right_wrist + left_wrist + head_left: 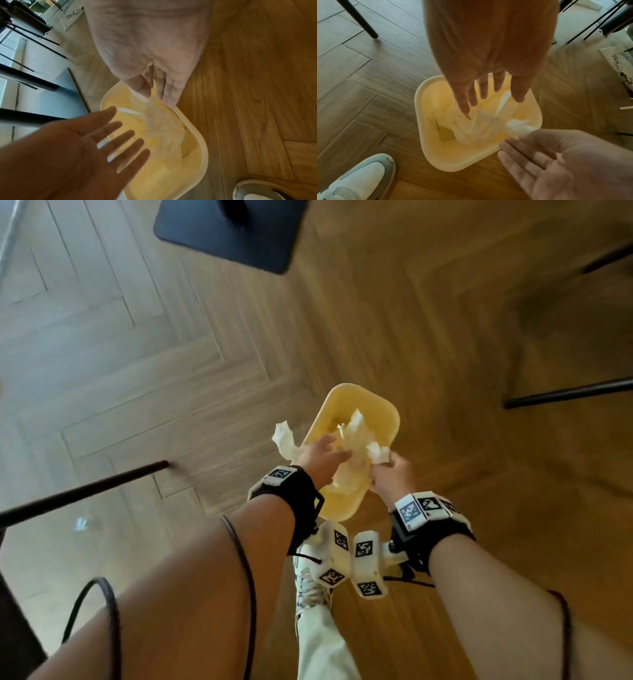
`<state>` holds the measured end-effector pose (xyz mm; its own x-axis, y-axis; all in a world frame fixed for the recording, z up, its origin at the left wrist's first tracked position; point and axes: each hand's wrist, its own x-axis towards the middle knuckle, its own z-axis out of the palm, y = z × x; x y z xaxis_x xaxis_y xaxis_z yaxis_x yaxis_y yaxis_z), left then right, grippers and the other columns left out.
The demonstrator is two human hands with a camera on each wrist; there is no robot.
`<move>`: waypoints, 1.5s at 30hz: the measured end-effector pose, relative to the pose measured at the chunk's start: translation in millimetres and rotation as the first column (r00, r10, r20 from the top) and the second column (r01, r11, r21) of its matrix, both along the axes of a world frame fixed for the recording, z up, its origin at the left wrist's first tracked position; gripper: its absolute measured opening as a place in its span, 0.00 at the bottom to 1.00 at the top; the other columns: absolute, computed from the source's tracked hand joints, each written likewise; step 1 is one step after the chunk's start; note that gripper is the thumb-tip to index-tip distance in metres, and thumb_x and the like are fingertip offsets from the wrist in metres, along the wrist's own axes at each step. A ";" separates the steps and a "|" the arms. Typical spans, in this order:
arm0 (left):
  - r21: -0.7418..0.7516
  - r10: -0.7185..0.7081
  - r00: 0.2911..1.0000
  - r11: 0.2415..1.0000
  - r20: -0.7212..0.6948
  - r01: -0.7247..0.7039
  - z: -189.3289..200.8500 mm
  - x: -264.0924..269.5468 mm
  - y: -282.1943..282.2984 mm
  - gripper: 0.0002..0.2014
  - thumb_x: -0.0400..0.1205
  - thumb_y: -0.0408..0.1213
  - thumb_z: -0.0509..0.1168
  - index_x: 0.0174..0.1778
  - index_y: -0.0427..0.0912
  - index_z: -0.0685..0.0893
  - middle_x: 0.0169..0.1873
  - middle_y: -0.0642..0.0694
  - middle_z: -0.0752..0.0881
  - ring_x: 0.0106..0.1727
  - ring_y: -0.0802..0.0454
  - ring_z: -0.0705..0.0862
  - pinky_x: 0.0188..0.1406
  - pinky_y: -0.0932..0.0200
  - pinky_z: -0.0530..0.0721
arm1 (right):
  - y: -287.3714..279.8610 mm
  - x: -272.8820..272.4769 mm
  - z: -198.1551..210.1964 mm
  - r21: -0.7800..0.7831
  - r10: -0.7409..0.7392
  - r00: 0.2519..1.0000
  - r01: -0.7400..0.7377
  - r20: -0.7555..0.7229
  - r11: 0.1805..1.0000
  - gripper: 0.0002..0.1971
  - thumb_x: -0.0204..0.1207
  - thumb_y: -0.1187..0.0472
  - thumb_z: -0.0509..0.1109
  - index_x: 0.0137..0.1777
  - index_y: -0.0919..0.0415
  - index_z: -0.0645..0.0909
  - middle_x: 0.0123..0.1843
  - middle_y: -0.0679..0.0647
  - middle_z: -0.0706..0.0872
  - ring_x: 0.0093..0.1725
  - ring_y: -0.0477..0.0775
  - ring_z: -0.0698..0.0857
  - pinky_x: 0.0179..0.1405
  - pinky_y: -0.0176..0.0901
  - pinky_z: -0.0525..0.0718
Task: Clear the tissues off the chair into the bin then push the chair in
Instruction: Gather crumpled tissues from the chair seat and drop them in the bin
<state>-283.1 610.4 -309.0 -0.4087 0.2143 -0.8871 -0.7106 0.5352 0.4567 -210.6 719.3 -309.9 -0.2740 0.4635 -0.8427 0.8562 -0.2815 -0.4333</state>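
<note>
A yellow bin point(394, 419) stands on the wooden floor in front of my feet. White crumpled tissues point(356, 429) hang and fall inside its mouth. One tissue wad point(283, 436) is in the air just past the bin's left rim, beside my left hand point(329, 453). In the left wrist view that hand point(484, 94) hovers over the bin point(419, 108) with straight, spread fingers, tissues point(479, 124) below them. My right hand point(154, 92) points down over the bin rim point(202, 148), thumb and fingers straight, a blurred tissue point(161, 128) dropping from them.
A black square table base point(233, 231) lies on the floor ahead. Thin dark chair legs slant in at the left point(85, 491) and at the right point(565, 393). My white shoe point(313, 587) stands right behind the bin. More dark furniture legs point(30, 81) stand beyond.
</note>
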 end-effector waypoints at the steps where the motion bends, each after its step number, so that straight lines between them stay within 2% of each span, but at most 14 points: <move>1: -0.034 -0.019 1.000 0.999 0.020 0.020 -5.3 2.7 -1.0 0.27 0.79 0.41 0.69 0.75 0.47 0.72 0.67 0.43 0.77 0.62 0.43 0.80 0.60 0.45 0.80 | -1.2 0.4 3.9 -0.009 0.014 1.000 -0.014 0.004 1.000 0.16 0.77 0.68 0.62 0.62 0.56 0.81 0.50 0.55 0.84 0.53 0.62 0.85 0.60 0.63 0.84; 5: -0.177 -0.208 0.977 0.961 0.046 0.213 -5.7 5.0 -18.3 0.24 0.80 0.42 0.67 0.74 0.46 0.74 0.67 0.40 0.79 0.66 0.39 0.79 0.60 0.48 0.80 | -0.6 3.6 17.0 -0.020 0.072 0.997 -0.071 0.032 0.997 0.18 0.76 0.68 0.61 0.65 0.57 0.78 0.53 0.58 0.86 0.49 0.57 0.85 0.56 0.59 0.87; 9: -0.153 -0.249 0.968 0.957 0.009 0.248 30.6 0.8 -62.1 0.06 0.81 0.39 0.64 0.47 0.43 0.85 0.47 0.41 0.88 0.47 0.44 0.85 0.45 0.54 0.82 | -12.4 -0.2 46.7 -0.056 0.204 0.979 -0.203 0.013 0.978 0.12 0.77 0.68 0.63 0.59 0.62 0.81 0.41 0.55 0.84 0.43 0.54 0.83 0.42 0.51 0.85; 13: -0.197 -0.268 0.960 0.949 -0.084 0.248 105.2 5.1 -137.9 0.09 0.81 0.40 0.61 0.38 0.44 0.84 0.38 0.43 0.88 0.41 0.44 0.87 0.48 0.48 0.86 | -52.7 -5.2 97.3 -0.069 0.447 0.894 -0.448 -0.032 0.891 0.09 0.79 0.65 0.63 0.56 0.62 0.81 0.43 0.57 0.86 0.43 0.53 0.84 0.34 0.43 0.81; 17: -0.246 -0.191 0.968 0.958 -0.161 0.148 198.4 28.0 -237.3 0.08 0.83 0.41 0.62 0.46 0.43 0.84 0.40 0.44 0.87 0.42 0.46 0.86 0.47 0.51 0.86 | -129.2 -10.3 152.2 -0.008 0.720 0.684 -0.726 -0.118 0.688 0.08 0.78 0.63 0.65 0.55 0.58 0.82 0.47 0.59 0.89 0.45 0.54 0.86 0.40 0.46 0.84; 20: -0.415 -0.175 0.967 0.906 -0.183 0.086 241.2 61.1 -316.8 0.10 0.82 0.45 0.62 0.52 0.44 0.83 0.43 0.47 0.86 0.43 0.51 0.86 0.45 0.55 0.86 | -201.8 -11.2 192.7 0.096 0.881 0.436 -0.884 -0.187 0.458 0.08 0.77 0.58 0.68 0.54 0.52 0.82 0.46 0.53 0.88 0.46 0.52 0.86 0.45 0.48 0.86; 23: -0.614 -0.276 0.959 0.769 -0.071 0.176 254.7 106.1 -395.8 0.08 0.80 0.46 0.62 0.48 0.47 0.82 0.45 0.45 0.86 0.47 0.46 0.86 0.47 0.50 0.86 | -281.4 -1.5 222.9 0.096 0.938 0.218 -0.963 -0.271 0.251 0.10 0.79 0.57 0.68 0.59 0.54 0.82 0.47 0.50 0.85 0.43 0.45 0.83 0.36 0.35 0.78; 25: -0.680 -0.348 0.937 0.686 0.007 0.260 255.8 134.3 -437.3 0.11 0.78 0.45 0.61 0.54 0.46 0.79 0.55 0.44 0.82 0.54 0.41 0.84 0.49 0.47 0.83 | -332.3 10.2 233.3 0.147 0.959 0.055 -0.984 -0.280 0.099 0.11 0.79 0.56 0.68 0.60 0.52 0.81 0.48 0.48 0.84 0.45 0.43 0.82 0.36 0.33 0.76; 28: -0.701 -0.410 0.911 0.666 -0.056 0.256 246.5 164.1 -475.5 0.23 0.75 0.52 0.63 0.66 0.52 0.71 0.61 0.43 0.73 0.56 0.37 0.83 0.50 0.40 0.85 | -394.5 22.4 237.5 0.249 0.963 -0.079 -0.969 -0.259 -0.012 0.15 0.78 0.54 0.68 0.64 0.50 0.78 0.51 0.45 0.83 0.46 0.42 0.81 0.37 0.29 0.74; 31: -0.676 -0.419 0.897 0.702 -0.140 0.223 234.7 177.3 -493.6 0.32 0.72 0.57 0.67 0.71 0.59 0.65 0.67 0.45 0.70 0.62 0.39 0.79 0.51 0.38 0.85 | -444.8 21.1 231.6 0.363 0.967 -0.094 -0.932 -0.236 -0.002 0.21 0.76 0.53 0.69 0.69 0.50 0.74 0.59 0.48 0.80 0.55 0.47 0.81 0.50 0.38 0.82; 34: -0.647 -0.484 0.858 0.712 -0.174 0.271 225.8 184.1 -498.4 0.39 0.70 0.54 0.71 0.75 0.53 0.61 0.73 0.44 0.67 0.70 0.39 0.73 0.54 0.41 0.83 | -490.8 11.2 221.1 0.491 0.977 -0.130 -0.870 -0.170 -0.030 0.26 0.73 0.49 0.70 0.70 0.51 0.71 0.63 0.53 0.76 0.60 0.55 0.79 0.58 0.51 0.83; 38: -0.613 -0.437 0.878 0.753 -0.195 0.238 217.0 190.7 -502.8 0.25 0.76 0.44 0.67 0.68 0.48 0.68 0.65 0.43 0.77 0.65 0.40 0.77 0.50 0.44 0.82 | -525.5 -11.3 212.5 0.550 0.988 -0.143 -0.830 -0.050 -0.092 0.25 0.71 0.47 0.71 0.65 0.55 0.73 0.61 0.55 0.76 0.58 0.58 0.78 0.56 0.52 0.82; 42: -0.465 -0.299 0.905 0.875 -0.302 0.133 228.3 201.5 -529.9 0.07 0.80 0.45 0.63 0.51 0.51 0.76 0.50 0.48 0.84 0.52 0.46 0.83 0.50 0.46 0.83 | -516.7 -8.4 214.1 0.570 0.996 -0.054 -0.822 -0.065 -0.008 0.18 0.72 0.44 0.69 0.56 0.53 0.75 0.55 0.52 0.77 0.53 0.54 0.80 0.54 0.52 0.84; 45: -0.348 -0.193 0.948 0.932 -0.252 0.098 232.9 213.0 -552.3 0.03 0.81 0.46 0.63 0.46 0.53 0.77 0.42 0.52 0.84 0.45 0.49 0.84 0.47 0.48 0.84 | -486.2 20.9 225.7 0.499 0.982 -0.022 -0.863 -0.189 0.076 0.18 0.73 0.41 0.69 0.55 0.51 0.75 0.52 0.47 0.80 0.50 0.47 0.82 0.48 0.41 0.84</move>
<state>-70.1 58.1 -76.1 -0.6345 0.0081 -0.7729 -0.4836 0.7759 0.4051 -189.7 233.1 -84.2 -0.8189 -0.3805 -0.4297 0.0054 0.7436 -0.6686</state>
